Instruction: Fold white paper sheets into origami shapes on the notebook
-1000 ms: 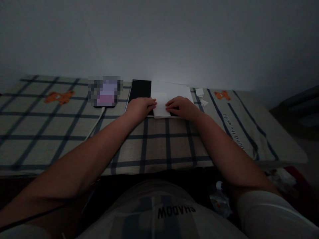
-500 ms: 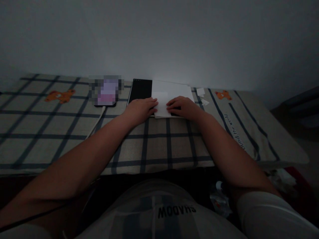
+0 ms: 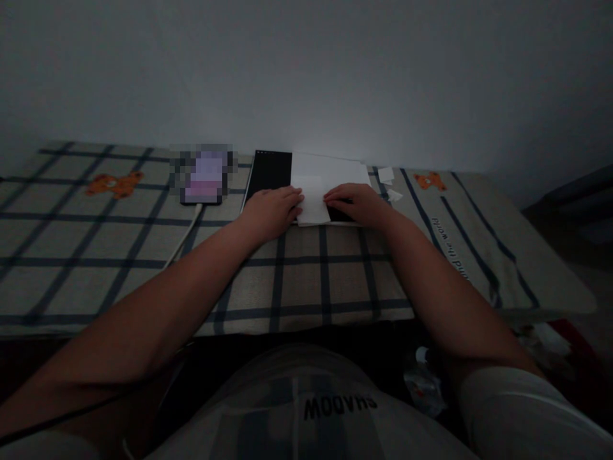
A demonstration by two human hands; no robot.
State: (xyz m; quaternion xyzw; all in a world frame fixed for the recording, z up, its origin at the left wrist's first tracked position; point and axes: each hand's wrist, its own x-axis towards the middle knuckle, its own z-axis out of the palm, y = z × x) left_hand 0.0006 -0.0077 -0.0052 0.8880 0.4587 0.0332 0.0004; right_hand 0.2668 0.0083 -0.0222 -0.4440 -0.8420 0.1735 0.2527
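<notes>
the right hand (image 3: 360, 202) has slid a little right, fingers half bent by the small white paper sheet (image 3: 312, 203) on the flat black pad (image 3: 271, 171). the half-curled left hand (image 3: 272, 209) touches the sheet; it's too dark to tell if either pinches.

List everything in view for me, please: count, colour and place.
Wall: 1, grey, behind the table
Cloth: 1, pale with dark lines, on the table
Bear prints: 2, orange, cloth's left and right
Phone: 1, mauve screen, pixelated, left
Cable: 1, white, at the phone's near end
Pad: 1, black, centre
Sheets: count unclear, white, on the pad
Small paper: 1, white, between the hands
Scraps: 2, white, right of the pad
Bottle: 1, clear, below the table
Shirt: 1, pale, bottom
Left hand, right hand: 1 each, bare, at small paper's sides
</notes>
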